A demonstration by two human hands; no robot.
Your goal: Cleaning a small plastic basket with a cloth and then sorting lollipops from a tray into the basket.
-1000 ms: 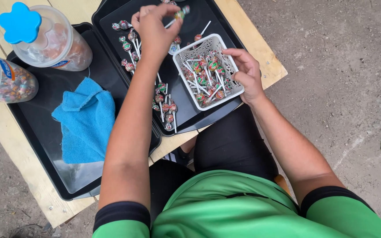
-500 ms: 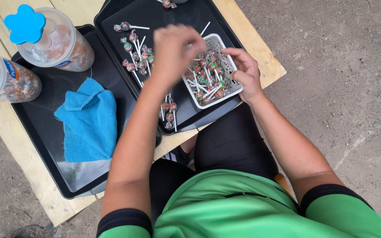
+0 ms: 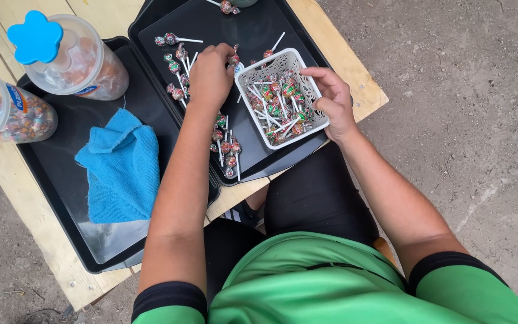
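Left hand (image 3: 211, 75) curled over loose wrapped lollipops (image 3: 226, 147) on black plastic tray (image 3: 211, 24), grip contents hidden. Right hand (image 3: 331, 99) gripping white perforated plastic basket (image 3: 253, 69). Two trays, two clear jars (image 3: 85, 66) on table (image 3: 343, 66).

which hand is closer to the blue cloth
Left. The left hand is over the lollipops on the tray right of the cloth; the right hand grips the white basket farther away.

We note two trays (image 3: 61, 180) side by side on the bench (image 3: 355, 78): cloth (image 3: 121, 165) and jars (image 3: 70, 57) left, basket (image 3: 280, 96) among lollipops (image 3: 226, 144) right.
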